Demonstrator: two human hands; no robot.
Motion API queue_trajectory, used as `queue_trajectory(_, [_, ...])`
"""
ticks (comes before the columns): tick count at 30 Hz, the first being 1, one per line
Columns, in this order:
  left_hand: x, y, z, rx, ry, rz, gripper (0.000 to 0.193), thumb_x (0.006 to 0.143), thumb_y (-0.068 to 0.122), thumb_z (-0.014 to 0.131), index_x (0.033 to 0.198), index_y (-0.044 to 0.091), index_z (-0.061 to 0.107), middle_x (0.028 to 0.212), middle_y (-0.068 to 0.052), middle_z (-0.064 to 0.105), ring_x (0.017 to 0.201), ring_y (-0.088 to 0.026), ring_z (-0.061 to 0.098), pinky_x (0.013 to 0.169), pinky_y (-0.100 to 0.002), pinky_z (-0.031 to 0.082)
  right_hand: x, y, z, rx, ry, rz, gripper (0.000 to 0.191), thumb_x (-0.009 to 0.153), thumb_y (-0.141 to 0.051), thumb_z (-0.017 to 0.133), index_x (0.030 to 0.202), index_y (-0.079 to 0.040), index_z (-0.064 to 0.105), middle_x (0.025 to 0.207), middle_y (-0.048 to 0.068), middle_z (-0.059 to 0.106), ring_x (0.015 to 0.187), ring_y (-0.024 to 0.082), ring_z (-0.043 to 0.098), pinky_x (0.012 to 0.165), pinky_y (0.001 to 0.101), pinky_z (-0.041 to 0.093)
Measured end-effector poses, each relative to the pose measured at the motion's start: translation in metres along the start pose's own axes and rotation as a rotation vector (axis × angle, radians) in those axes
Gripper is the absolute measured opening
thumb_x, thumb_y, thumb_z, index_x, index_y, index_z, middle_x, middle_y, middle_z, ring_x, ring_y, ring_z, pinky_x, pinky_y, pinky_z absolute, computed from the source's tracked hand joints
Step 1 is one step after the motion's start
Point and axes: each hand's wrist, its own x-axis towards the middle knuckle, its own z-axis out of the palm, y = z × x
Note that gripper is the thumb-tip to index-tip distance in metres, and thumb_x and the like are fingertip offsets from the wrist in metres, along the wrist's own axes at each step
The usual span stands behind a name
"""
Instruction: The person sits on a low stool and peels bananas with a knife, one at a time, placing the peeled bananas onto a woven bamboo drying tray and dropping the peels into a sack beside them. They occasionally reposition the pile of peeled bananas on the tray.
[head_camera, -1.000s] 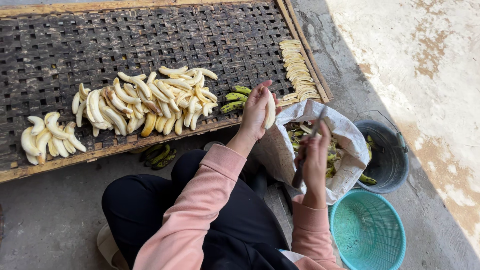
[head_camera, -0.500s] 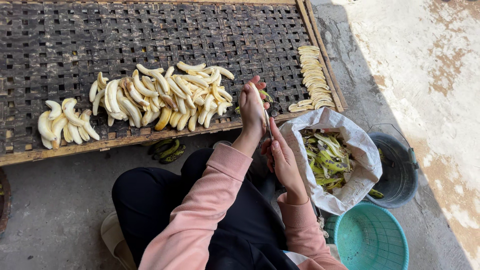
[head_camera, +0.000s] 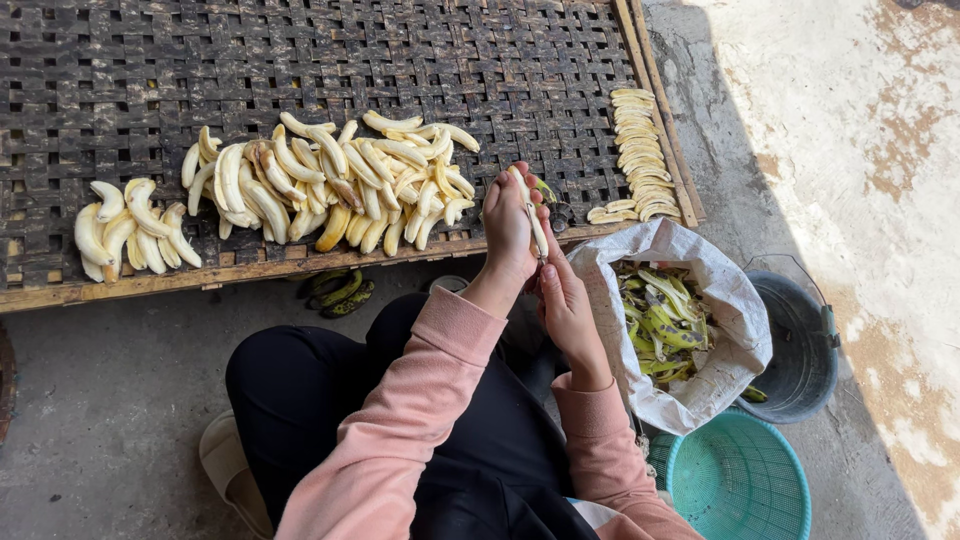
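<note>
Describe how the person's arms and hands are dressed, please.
Both arms wear long pink sleeves with ribbed cuffs that end at the wrists. The left hand and the right hand are bare: no gloves. I cannot make out any rings, watch or bracelet.

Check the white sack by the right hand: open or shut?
Open. The white sack has its mouth spread wide, with green peels showing inside.
</note>
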Motion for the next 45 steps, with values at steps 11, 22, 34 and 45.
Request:
queue_trajectory(11, [-0.014, 0.008, -0.02, -0.087, -0.12, -0.01, 0.024, 0.107, 0.012, 0.041, 0.116, -0.001, 0.06, 0.105, -0.011, 0.065, 0.112, -0.025, 0.066, 0.102, -0.034, 0.053, 0.034, 0.012, 0.014, -0.133, -0.021, -0.226, 0.055, 0.109, -0.006, 0.039, 0.163, -0.003, 0.029, 0.166, 0.014, 0.037, 0.152, 0.02, 0.036, 0.124, 0.0335, 0.029])
queue_trajectory(22, [-0.007, 0.103, -0.054, 0.35, -0.259, 0.041, 0.038, 0.101, 0.014, 0.067, 0.136, 0.004, 0.056, 0.117, -0.013, 0.067, 0.104, -0.018, 0.065, 0.087, -0.033, 0.053, 0.06, -0.054, 0.067, -1.233, 0.126, -0.224, 0.064, 0.102, -0.026, 0.065, 0.16, -0.021, 0.038, 0.111, 0.014, 0.07, 0.098, 0.035, 0.069, 0.075, 0.045, 0.056])
queue_trajectory(34, [0.036, 0.317, -0.259, 0.394, 0.635, 0.351, 0.065, 0.096, 0.011, 0.068, 0.149, 0.012, 0.029, 0.096, -0.004, 0.062, 0.077, -0.011, 0.061, 0.058, -0.027, 0.052, 0.171, 0.063, -0.012, -0.76, 0.379, 0.09, 0.066, 0.105, -0.035, 0.07, 0.157, -0.006, 0.039, 0.085, 0.013, 0.067, 0.076, 0.023, 0.064, 0.072, 0.0361, 0.052])
queue_trajectory(45, [0.061, 0.395, -0.257, 1.311, 0.816, 0.912, 0.079, 0.102, -0.004, 0.066, 0.162, 0.0, 0.014, 0.166, -0.026, 0.012, 0.158, -0.038, 0.018, 0.131, -0.05, 0.023, 0.153, 0.104, 0.009, -1.211, 0.229, -0.11, 0.049, 0.065, -0.012, 0.088, 0.105, -0.005, 0.062, 0.109, 0.019, 0.063, 0.094, 0.043, 0.067, 0.078, 0.049, 0.056])
